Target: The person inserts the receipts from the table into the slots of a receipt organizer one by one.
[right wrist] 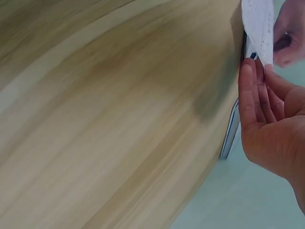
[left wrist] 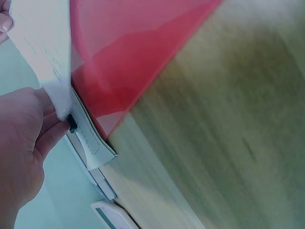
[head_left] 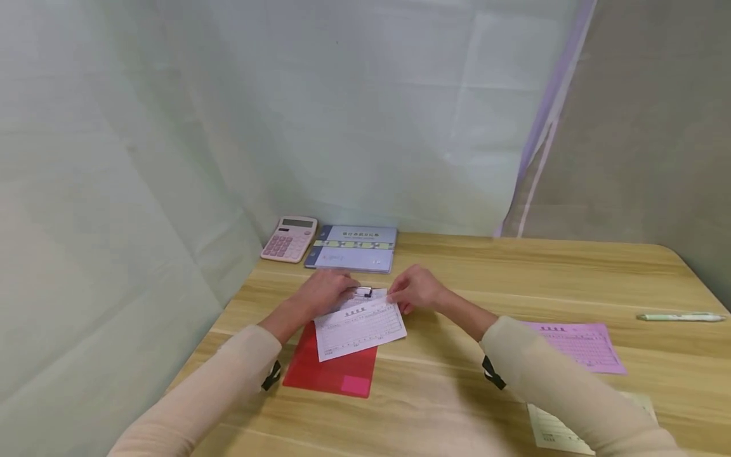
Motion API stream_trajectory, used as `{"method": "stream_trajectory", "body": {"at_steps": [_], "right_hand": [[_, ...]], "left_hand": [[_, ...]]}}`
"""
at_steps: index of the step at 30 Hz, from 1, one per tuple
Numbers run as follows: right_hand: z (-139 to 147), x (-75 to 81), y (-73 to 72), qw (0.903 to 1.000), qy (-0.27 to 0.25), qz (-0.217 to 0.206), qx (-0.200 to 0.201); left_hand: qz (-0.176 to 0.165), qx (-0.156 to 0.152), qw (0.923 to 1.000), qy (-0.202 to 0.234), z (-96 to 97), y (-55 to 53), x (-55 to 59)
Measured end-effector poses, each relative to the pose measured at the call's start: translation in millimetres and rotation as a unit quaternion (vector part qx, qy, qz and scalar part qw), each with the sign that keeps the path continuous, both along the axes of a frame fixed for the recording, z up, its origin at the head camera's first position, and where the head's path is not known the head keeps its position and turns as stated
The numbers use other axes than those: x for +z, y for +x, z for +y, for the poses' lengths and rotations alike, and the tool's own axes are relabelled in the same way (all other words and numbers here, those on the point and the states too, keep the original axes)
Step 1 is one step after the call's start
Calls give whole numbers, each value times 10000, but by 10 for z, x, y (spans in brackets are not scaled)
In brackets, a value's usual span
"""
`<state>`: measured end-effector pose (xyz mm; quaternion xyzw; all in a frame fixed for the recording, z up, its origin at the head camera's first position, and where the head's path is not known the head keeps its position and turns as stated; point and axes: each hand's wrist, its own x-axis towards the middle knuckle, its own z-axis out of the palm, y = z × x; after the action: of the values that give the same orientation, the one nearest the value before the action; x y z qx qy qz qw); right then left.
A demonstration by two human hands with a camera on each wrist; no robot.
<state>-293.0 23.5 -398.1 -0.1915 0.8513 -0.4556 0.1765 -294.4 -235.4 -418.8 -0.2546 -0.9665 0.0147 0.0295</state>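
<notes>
A white printed slip (head_left: 360,331) slants over a red clipboard (head_left: 328,368) with a pink patch near its lower corner. My right hand (head_left: 419,289) pinches the slip's upper right corner between thumb and fingers. At the board's top edge, a metal clip with a black end (head_left: 367,292) sits over other white printed paper (left wrist: 90,138). My left hand (head_left: 328,293) is at this clip, its curled fingers gripping it. In the left wrist view the slip (left wrist: 45,43) stands raised and hides part of the left fingers. The right wrist view shows the slip (right wrist: 259,28) edge-on at the right fingertips.
Behind the hands lie a pink calculator (head_left: 289,239) and a blue account book (head_left: 354,247). Toward the right are a pink form (head_left: 588,346), a pale yellow form (head_left: 556,428) partly under the right sleeve, and a pen (head_left: 679,317). Pale curtains (head_left: 365,114) hang behind the wooden table (head_left: 445,406).
</notes>
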Motion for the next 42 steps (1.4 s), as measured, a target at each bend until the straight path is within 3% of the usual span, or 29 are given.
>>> {"method": "stream_trajectory", "body": {"at_steps": [19,33,42], "right_hand": [[-291,-115,-147,9968,490,-332,-529],[-336,-172,-145,9953,776,172,-554],[-389,-167,-143,9925,1047,177,-613]], "left_hand": [[-104,122,9999,35,30,-1,18],[91,32,9997,-235,66,24,31],[140,-113,9992,-364,53,28,28]]}}
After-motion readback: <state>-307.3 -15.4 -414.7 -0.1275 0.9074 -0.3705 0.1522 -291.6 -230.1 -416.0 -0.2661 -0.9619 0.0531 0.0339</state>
